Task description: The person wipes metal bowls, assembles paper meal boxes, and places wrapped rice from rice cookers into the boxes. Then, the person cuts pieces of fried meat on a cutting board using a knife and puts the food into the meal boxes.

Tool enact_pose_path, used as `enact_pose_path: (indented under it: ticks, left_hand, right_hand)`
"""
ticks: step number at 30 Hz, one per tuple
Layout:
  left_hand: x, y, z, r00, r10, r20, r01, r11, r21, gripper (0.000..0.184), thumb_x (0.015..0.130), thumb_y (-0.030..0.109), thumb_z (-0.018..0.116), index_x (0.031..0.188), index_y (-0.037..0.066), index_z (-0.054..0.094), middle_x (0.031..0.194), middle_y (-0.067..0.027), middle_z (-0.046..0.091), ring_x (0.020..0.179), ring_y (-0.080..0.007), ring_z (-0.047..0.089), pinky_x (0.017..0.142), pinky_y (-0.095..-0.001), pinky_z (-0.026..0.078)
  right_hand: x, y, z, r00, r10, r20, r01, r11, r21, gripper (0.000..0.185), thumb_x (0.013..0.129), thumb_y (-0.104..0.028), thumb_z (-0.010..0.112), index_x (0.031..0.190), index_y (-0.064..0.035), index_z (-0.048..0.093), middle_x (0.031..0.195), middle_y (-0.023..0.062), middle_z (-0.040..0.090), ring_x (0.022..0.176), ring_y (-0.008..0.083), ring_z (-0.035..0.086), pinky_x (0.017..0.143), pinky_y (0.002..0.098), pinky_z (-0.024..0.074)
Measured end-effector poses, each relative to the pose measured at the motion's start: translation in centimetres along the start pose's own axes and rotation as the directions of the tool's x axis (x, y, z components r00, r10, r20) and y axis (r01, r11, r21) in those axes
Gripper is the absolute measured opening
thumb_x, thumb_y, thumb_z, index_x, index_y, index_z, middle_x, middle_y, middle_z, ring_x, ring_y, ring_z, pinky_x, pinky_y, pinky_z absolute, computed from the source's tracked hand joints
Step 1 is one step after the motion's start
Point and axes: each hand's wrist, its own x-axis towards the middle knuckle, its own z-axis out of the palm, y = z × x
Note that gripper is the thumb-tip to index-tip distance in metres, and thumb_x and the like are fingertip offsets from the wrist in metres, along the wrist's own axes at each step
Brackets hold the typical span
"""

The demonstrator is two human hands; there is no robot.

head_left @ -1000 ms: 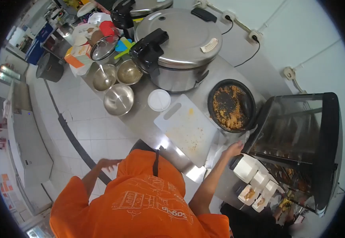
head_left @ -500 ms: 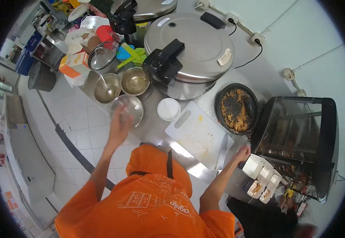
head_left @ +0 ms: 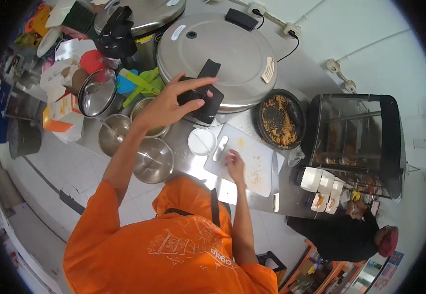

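Note:
A large stainless steel rice cooker [head_left: 218, 54] stands at the back of the counter, its lid down. My left hand [head_left: 176, 100] reaches over its black lid latch [head_left: 205, 105], thumb and fingers apart around it; whether they touch is unclear. My right hand [head_left: 235, 166] hovers over a white cutting board [head_left: 244, 152], its fingers loosely bent and holding nothing visible. Crumbs lie on the board, and a knife [head_left: 275, 181] lies along its right edge. Left of the board sits a white round tub [head_left: 202, 141]. A steel bowl [head_left: 153, 160] stands below my left forearm.
A black pan [head_left: 281, 119] with brown crumbly food sits behind the board. Right of it are a glass display case [head_left: 355, 137] and white food boxes [head_left: 320, 188]. Another person [head_left: 340, 235] works at the far right. A second cooker [head_left: 139, 14] and a glass lid [head_left: 97, 93] stand left.
My left hand has moved from above the steel bowl up to the cooker's latch. My right hand has come left from beside the food boxes to over the board. The view has shifted.

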Motion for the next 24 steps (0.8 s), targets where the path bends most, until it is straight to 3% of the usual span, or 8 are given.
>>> enact_pose_path:
  ticks: [3, 4, 7, 9, 11, 15, 21, 24]
  left_hand:
    - [0.7, -0.1, 0.6, 0.994, -0.046, -0.096, -0.001, 0.897, -0.441, 0.086, 0.083, -0.005, 0.073, 0.159, 0.012, 0.036, 0.112, -0.0105, 0.075, 0.110, -0.0175, 0.067, 0.107, -0.0348, 0.044]
    - [1.0, 0.2, 0.4, 0.992, -0.012, -0.122, -0.042, 0.901, -0.433, 0.092, 0.081, -0.004, 0.075, 0.160, 0.012, 0.031, 0.110, -0.0111, 0.075, 0.107, -0.0173, 0.067, 0.104, -0.0344, 0.046]
    - [2.0, 3.0, -2.1, 0.984, 0.057, -0.167, -0.110, 0.938, -0.329, 0.120, 0.074, 0.004, 0.086, 0.165, 0.012, 0.009, 0.109, -0.0140, 0.075, 0.102, -0.0180, 0.068, 0.099, -0.0341, 0.049]
    - [4.3, 5.4, -4.0, 0.957, 0.217, -0.190, -0.257, 0.940, -0.224, 0.122, 0.071, 0.010, 0.091, 0.165, 0.013, 0.012, 0.114, -0.0158, 0.074, 0.103, -0.0204, 0.069, 0.100, -0.0344, 0.049]
    - [7.8, 7.3, -5.6, 0.972, 0.204, -0.116, -0.230, 0.930, -0.288, 0.127, 0.068, 0.018, 0.095, 0.165, 0.023, 0.014, 0.122, -0.0085, 0.072, 0.121, -0.0196, 0.061, 0.124, -0.0455, 0.018]
    - [12.5, 13.6, -9.2, 0.873, 0.413, -0.260, -0.365, 0.906, 0.213, 0.116, 0.075, 0.047, 0.086, 0.151, -0.017, 0.025, 0.136, -0.0412, 0.052, 0.127, -0.0454, 0.057, 0.108, -0.0423, 0.047]
    - [21.5, 17.0, -16.4, 0.964, 0.229, 0.135, -0.236, 0.971, 0.042, 0.103, 0.073, 0.046, 0.086, 0.140, -0.020, 0.044, 0.128, -0.0361, 0.061, 0.112, -0.0419, 0.066, 0.097, -0.0360, 0.052]
    - [22.8, 17.5, -18.1, 0.938, 0.254, 0.234, -0.265, 0.964, 0.017, 0.101, 0.073, 0.046, 0.085, 0.139, -0.019, 0.046, 0.128, -0.0331, 0.063, 0.110, -0.0400, 0.067, 0.096, -0.0347, 0.053]
  right_hand:
    - [2.1, -0.9, 6.6, 0.988, -0.119, 0.095, 0.143, 0.943, -0.299, 0.038, 0.101, -0.036, 0.057, 0.109, 0.0008, 0.060, 0.090, 0.0223, 0.073, 0.084, 0.0376, 0.072, 0.075, 0.0494, 0.0542]
    - [2.0, -5.3, 7.1, 0.967, 0.192, 0.166, -0.184, 0.981, -0.061, 0.044, 0.101, -0.039, 0.057, 0.119, 0.0014, 0.060, 0.092, 0.0227, 0.073, 0.085, 0.0354, 0.073, 0.077, 0.0474, 0.0547]
    - [0.3, -6.4, 7.9, 0.995, 0.061, 0.074, -0.066, 0.995, 0.076, 0.056, 0.102, -0.039, 0.059, 0.136, 0.0058, 0.056, 0.095, 0.0157, 0.076, 0.081, 0.0211, 0.073, 0.073, 0.0334, 0.0566]
    - [-0.5, -5.7, 7.1, 0.998, -0.060, -0.017, 0.060, 0.998, -0.038, 0.049, 0.103, -0.032, 0.060, 0.136, 0.0041, 0.057, 0.096, 0.0132, 0.075, 0.082, 0.0185, 0.072, 0.072, 0.0313, 0.0559]
    - [-1.7, -7.3, 4.3, 0.995, -0.039, 0.094, 0.048, 0.995, -0.092, 0.042, 0.102, -0.026, 0.062, 0.133, 0.0025, 0.059, 0.094, 0.0108, 0.074, 0.081, 0.0163, 0.071, 0.070, 0.0294, 0.0546]
    - [-2.3, -21.5, -1.9, 0.960, -0.140, 0.241, 0.133, 0.990, 0.045, 0.028, 0.100, -0.014, 0.064, 0.125, -0.0006, 0.065, 0.092, 0.0070, 0.073, 0.078, 0.0128, 0.068, 0.068, 0.0263, 0.0520]
    - [6.6, -36.4, -5.3, 0.888, -0.457, -0.051, 0.422, 0.853, -0.307, 0.025, 0.093, -0.016, 0.071, 0.114, -0.0025, 0.069, 0.091, 0.0129, 0.073, 0.082, 0.0190, 0.070, 0.073, 0.0320, 0.0548]
    - [16.4, -36.3, -3.4, 0.892, -0.438, 0.115, 0.428, 0.733, -0.529, 0.050, 0.086, -0.030, 0.078, 0.129, -0.0087, 0.063, 0.127, 0.0246, 0.066, 0.110, 0.0315, 0.069, 0.095, 0.0442, 0.0534]
